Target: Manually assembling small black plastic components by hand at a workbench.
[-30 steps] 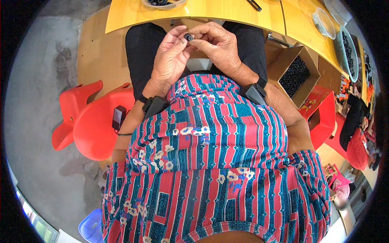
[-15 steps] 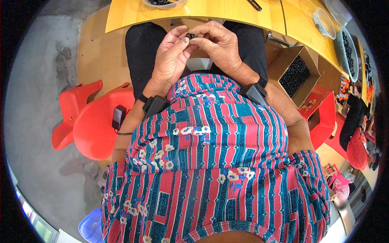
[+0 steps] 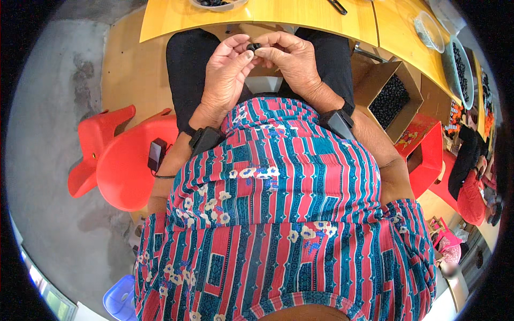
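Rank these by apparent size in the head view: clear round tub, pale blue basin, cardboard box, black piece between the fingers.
Largest to smallest, as they look:
1. Cardboard box
2. Pale blue basin
3. Clear round tub
4. Black piece

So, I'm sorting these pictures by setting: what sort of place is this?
Probably a small-parts workshop: a cardboard box and a pale blue basin hold many small black pieces, and beside the yellow table the person's fingers grip one dark part.

Black part (image 3: 254,47): turned to another angle, slightly further right than before
Right hand (image 3: 296,60): shifted slightly rightward as well
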Action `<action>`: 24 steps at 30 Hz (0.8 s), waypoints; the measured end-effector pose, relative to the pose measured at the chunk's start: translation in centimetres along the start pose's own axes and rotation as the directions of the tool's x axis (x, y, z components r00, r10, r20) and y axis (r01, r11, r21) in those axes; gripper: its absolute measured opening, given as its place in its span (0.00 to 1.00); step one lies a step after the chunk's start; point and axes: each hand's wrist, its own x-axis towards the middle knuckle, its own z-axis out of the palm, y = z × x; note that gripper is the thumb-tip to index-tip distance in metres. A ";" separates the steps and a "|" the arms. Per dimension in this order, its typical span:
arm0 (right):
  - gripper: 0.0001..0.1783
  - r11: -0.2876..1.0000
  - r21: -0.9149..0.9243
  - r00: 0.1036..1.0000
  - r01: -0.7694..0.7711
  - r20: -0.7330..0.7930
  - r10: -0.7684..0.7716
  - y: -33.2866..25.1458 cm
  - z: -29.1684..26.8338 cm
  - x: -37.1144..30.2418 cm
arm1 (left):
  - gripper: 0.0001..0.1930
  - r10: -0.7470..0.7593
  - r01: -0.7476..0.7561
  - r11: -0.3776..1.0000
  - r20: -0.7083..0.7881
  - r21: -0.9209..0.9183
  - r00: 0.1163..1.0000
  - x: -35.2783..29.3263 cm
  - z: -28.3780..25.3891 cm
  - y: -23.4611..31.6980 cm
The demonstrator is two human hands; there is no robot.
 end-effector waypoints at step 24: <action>0.10 0.969 -0.233 0.991 0.085 0.122 -0.057 -0.7 -0.3 -0.7 | 0.14 0.291 -0.284 0.781 0.079 0.556 0.954 -0.1 0.3 0.1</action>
